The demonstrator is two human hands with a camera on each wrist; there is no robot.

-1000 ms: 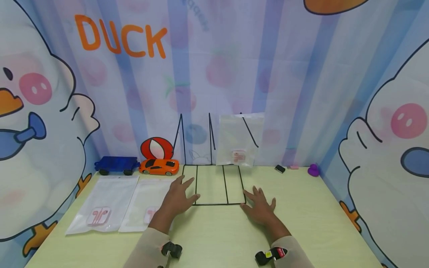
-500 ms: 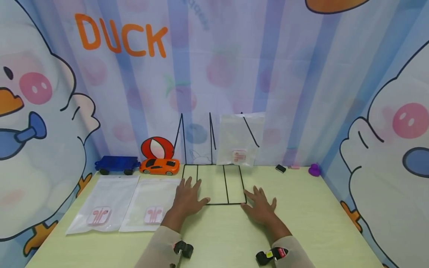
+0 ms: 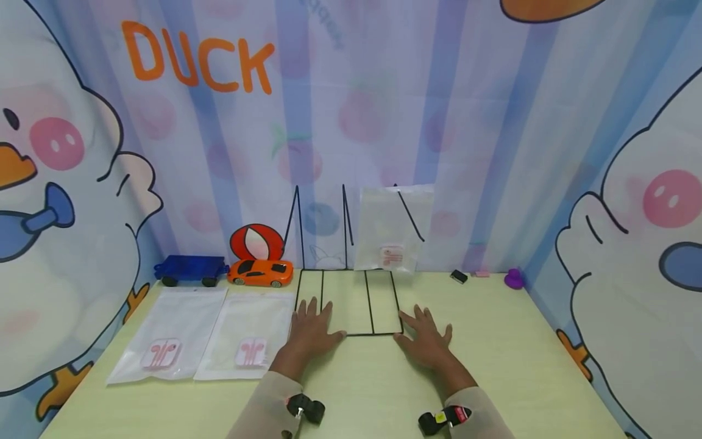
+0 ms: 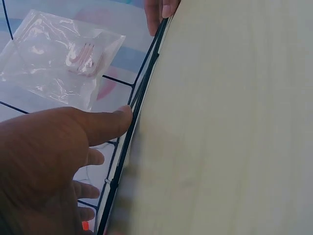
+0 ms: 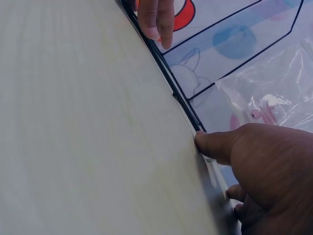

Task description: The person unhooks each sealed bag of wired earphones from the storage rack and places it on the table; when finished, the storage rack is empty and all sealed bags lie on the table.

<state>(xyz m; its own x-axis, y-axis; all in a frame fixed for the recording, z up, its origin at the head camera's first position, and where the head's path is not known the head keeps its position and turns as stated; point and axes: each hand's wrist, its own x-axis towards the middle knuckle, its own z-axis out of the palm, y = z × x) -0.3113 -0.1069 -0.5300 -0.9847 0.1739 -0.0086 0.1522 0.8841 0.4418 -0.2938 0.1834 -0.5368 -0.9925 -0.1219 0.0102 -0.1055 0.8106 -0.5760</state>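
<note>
A black wire display rack (image 3: pixel 370 302) stands at the back of the table, its flat base towards me and its prongs rising behind. My left hand (image 3: pixel 309 336) lies with spread fingers over the base's front left corner. At the front right corner my right hand (image 3: pixel 423 339) rests, fingers also spread. The left wrist view shows the left thumb (image 4: pixel 110 124) against the dark front wire; in the right wrist view the right thumb (image 5: pixel 212 145) is at the same bar. From the rack's right prong hangs a clear zip bag (image 3: pixel 378 222) with pink earphones inside.
Two more clear bags, a left one (image 3: pixel 183 320) and a right one (image 3: pixel 230 335), lie flat left of the rack, each with cased earphones. Behind them stand a blue toy wagon (image 3: pixel 192 268) and an orange toy car (image 3: pixel 262 273). A purple toy duck (image 3: pixel 514 279) sits back right.
My left hand has shifted right and slightly towards me, down onto the front left corner of the rack's base. The right hand has stayed in place. The bags have not moved.
</note>
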